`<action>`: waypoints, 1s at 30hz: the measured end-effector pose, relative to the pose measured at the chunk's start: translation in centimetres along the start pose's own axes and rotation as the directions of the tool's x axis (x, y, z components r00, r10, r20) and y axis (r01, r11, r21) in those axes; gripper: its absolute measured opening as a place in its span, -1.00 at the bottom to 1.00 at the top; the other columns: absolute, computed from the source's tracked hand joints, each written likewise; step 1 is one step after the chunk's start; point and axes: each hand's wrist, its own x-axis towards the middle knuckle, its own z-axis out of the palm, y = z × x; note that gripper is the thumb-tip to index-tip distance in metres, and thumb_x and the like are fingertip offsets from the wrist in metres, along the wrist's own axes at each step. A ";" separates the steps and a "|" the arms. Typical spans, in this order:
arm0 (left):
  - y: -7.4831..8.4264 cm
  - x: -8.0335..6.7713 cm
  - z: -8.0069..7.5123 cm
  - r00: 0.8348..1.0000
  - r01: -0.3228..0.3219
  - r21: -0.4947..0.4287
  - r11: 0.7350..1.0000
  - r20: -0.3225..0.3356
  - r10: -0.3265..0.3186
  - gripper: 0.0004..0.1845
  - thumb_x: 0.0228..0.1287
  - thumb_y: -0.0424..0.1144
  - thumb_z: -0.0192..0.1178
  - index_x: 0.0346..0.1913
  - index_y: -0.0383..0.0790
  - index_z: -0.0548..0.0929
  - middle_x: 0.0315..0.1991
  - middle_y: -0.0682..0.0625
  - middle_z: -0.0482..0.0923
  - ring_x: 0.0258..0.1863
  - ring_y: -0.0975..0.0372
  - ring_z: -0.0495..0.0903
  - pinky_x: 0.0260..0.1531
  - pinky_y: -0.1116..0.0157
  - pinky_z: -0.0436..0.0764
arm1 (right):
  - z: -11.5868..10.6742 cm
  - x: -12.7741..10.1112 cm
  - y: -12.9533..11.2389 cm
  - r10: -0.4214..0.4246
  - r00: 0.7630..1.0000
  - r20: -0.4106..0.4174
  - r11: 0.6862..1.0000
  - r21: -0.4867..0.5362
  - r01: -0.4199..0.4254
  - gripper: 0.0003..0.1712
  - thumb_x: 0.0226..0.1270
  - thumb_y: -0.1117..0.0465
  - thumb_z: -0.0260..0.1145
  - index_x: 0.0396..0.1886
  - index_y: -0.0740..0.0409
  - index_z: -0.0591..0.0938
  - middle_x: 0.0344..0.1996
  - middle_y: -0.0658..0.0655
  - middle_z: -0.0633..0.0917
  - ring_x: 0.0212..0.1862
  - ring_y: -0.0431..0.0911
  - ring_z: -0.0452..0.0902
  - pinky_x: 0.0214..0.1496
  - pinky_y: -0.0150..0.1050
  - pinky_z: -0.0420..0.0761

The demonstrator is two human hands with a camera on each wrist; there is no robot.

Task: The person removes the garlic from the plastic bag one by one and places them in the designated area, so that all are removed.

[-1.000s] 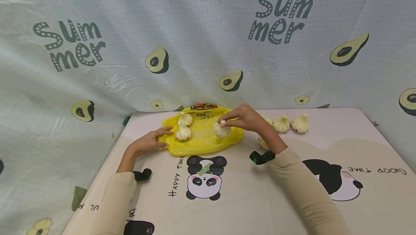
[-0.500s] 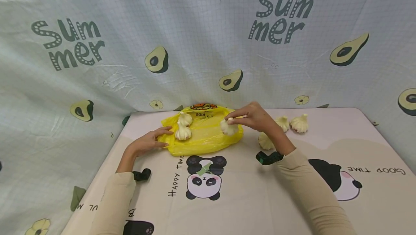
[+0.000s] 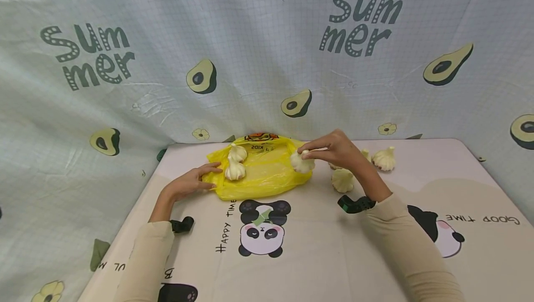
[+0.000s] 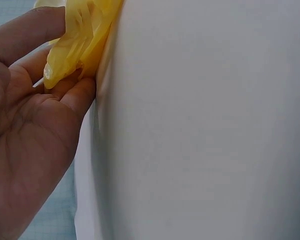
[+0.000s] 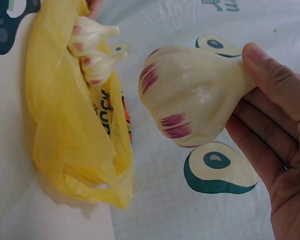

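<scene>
Garlic is travelling: the right hand (image 3: 333, 150) is pinching a white, purple-streaked garlic bulb (image 3: 302, 162), carrying it from the crumpled yellow plastic bag (image 3: 260, 174) toward three o'clock. The left hand (image 3: 193, 182), fingers straight, is still pressing the bag's nine-o'clock edge.

right hand (image 3: 335, 150) holding garlic bulb (image 3: 302, 162), left hand (image 3: 193, 182) on yellow bag (image 3: 267, 174)
</scene>
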 end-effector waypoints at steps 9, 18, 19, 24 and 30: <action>0.0 0.0 0.0 1.000 0.006 0.017 1.000 -0.004 -0.006 -0.41 0.32 -0.36 0.28 0.40 -0.33 0.46 0.62 -0.20 0.00 0.60 -0.20 -0.24 0.49 -0.30 -0.18 | -1.3 -1.2 -0.7 0.051 0.998 0.034 0.999 -0.014 -0.051 -0.71 0.11 0.45 0.52 -0.14 0.17 0.84 -0.27 0.03 0.84 -0.62 -0.39 0.23 -0.65 -0.39 0.20; 0.0 0.0 0.1 1.000 -0.001 0.010 1.000 -0.003 0.001 -0.41 0.31 -0.37 0.28 0.40 -0.34 0.46 0.62 -0.20 0.01 0.60 -0.20 -0.23 0.48 -0.30 -0.18 | -2.2 -2.5 -1.0 0.101 0.991 0.091 0.995 0.000 -0.101 -0.71 0.21 0.39 0.48 -0.07 0.11 0.83 -0.20 -0.06 0.83 -0.30 -0.29 0.71 -0.39 -0.47 0.58; 0.0 0.0 0.1 1.000 -0.002 0.010 1.000 -0.003 0.002 -0.41 0.31 -0.37 0.28 0.40 -0.34 0.46 0.62 -0.20 0.01 0.60 -0.20 -0.23 0.48 -0.30 -0.18 | -2.3 -2.7 -1.0 0.105 0.990 0.092 0.994 0.002 -0.106 -0.71 0.22 0.39 0.48 -0.06 0.10 0.82 -0.19 -0.05 0.83 -0.28 -0.29 0.72 -0.38 -0.46 0.59; 0.1 -0.1 0.0 1.000 0.004 0.010 1.000 -0.003 -0.004 -0.41 0.31 -0.37 0.28 0.40 -0.33 0.47 0.62 -0.20 0.01 0.60 -0.20 -0.24 0.48 -0.30 -0.17 | -2.9 -3.4 -1.2 0.144 0.985 0.095 0.989 -0.030 -0.142 -0.69 0.22 0.37 0.49 -0.03 0.10 0.82 -0.16 -0.05 0.83 -0.25 -0.31 0.70 -0.37 -0.48 0.57; 0.0 0.0 0.0 1.000 0.007 0.015 1.000 -0.001 -0.007 -0.41 0.31 -0.37 0.28 0.40 -0.32 0.47 0.62 -0.19 0.01 0.60 -0.20 -0.24 0.48 -0.30 -0.18 | -3.9 -4.2 -1.8 0.192 0.978 0.076 0.981 -0.048 -0.188 -0.68 0.23 0.34 0.49 -0.01 0.05 0.81 -0.17 -0.07 0.83 -0.43 -0.29 0.56 -0.52 -0.42 0.47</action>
